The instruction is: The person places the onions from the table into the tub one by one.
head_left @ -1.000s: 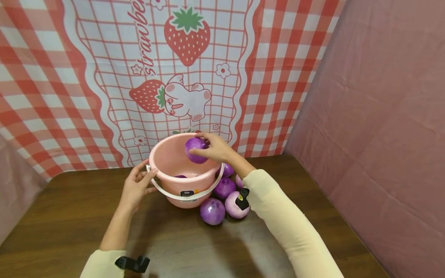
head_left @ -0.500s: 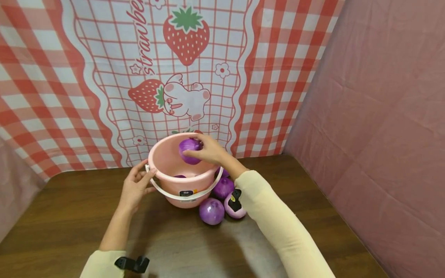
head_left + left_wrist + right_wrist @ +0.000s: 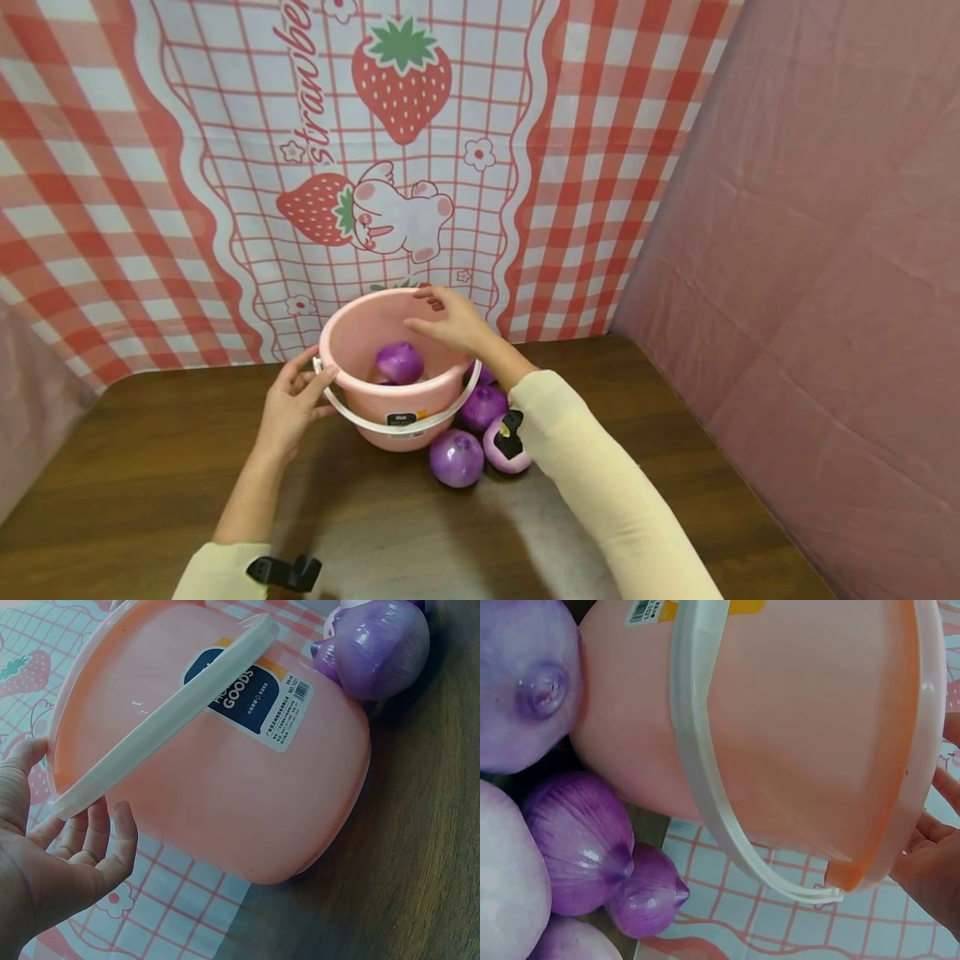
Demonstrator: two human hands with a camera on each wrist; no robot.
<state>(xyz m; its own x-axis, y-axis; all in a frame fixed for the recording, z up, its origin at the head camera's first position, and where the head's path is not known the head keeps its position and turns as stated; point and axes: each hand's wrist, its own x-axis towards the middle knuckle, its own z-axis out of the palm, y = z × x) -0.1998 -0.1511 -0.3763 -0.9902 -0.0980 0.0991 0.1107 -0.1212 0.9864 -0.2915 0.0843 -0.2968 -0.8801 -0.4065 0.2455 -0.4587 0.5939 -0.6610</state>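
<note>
A pink bucket [image 3: 401, 408] with a white handle [image 3: 411, 428] stands upright near the back of the table. My left hand [image 3: 294, 400] holds its left rim, thumb at the edge and fingers outside by the handle's end, as the left wrist view [image 3: 67, 862] shows too. Over the right rim, my right hand [image 3: 457, 323] is held with fingers spread and nothing in it. Inside the bucket lies a purple onion [image 3: 400, 363], and part of another dark purple thing shows beneath it. Against the bucket's right side sit several onions, including a glossy one [image 3: 457, 458] and a paler one [image 3: 504, 450].
The brown wooden table [image 3: 375, 533] reaches toward me. Behind it hangs a red-and-white checked strawberry cloth [image 3: 592, 167]; a pink cloth [image 3: 810, 250] hangs on the right. In the right wrist view, a small onion [image 3: 649, 892] lies beside larger ones.
The right hand moved left over the bucket with the onion, then let go of it; the onion now lies inside. The left hand has stayed at the rim.
</note>
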